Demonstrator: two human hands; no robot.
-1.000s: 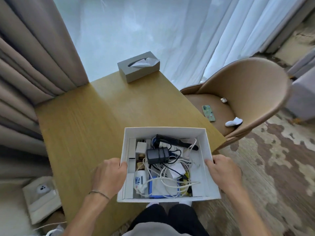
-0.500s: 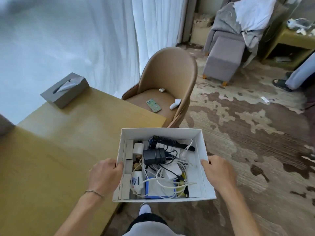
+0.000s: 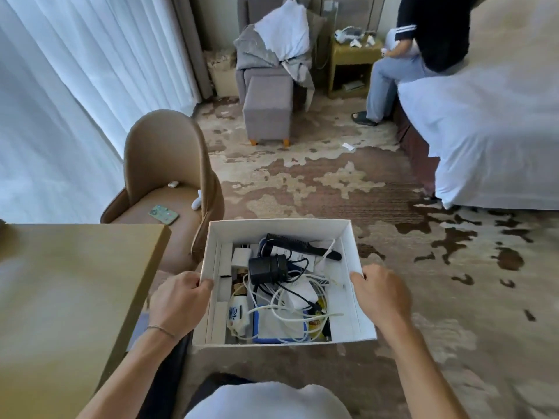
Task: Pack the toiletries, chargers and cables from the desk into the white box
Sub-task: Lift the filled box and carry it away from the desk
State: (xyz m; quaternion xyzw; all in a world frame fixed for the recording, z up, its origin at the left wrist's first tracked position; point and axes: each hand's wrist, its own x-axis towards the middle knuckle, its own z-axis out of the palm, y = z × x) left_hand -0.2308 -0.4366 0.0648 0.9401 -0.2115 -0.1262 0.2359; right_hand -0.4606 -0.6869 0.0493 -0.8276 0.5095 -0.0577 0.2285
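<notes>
Both hands on the box (image 3: 281, 228): left hand (image 3: 178, 300) clamps its left wall, thumb over the rim, fingers outside; right hand (image 3: 382, 293) does the same on its right wall. Box is lifted, level, open side up, off the desk (image 3: 72, 285) and out past the desk's right edge, above carpet (image 3: 348, 182). Inside the box: black charger (image 3: 267, 269) near the middle, comb (image 3: 302, 246) along the far wall, white cables (image 3: 290, 300) looped over the near half, small white tube (image 3: 239, 313) at the near-left, cardboard dividers along the left wall, blue-edged flat item underneath near me, can't tell what. Visible part of the desk is bare; its left end is out of frame, so I can't confirm nothing is left there. Chair (image 3: 169, 164) just beyond the desk's right end holds a phone (image 3: 163, 214) and two small white bits. Judgement: packing looks done, step in hand is carrying the full box away. Next move needs a flat spot to set it down, box kept level since there's no lid and the cables sit loose on top. Bed (image 3: 490, 140) is far right of the desk, someone sitting on its far end; ottoman (image 3: 267, 107) is straight ahead. Watch footing; the box blocks my view of the floor.
</notes>
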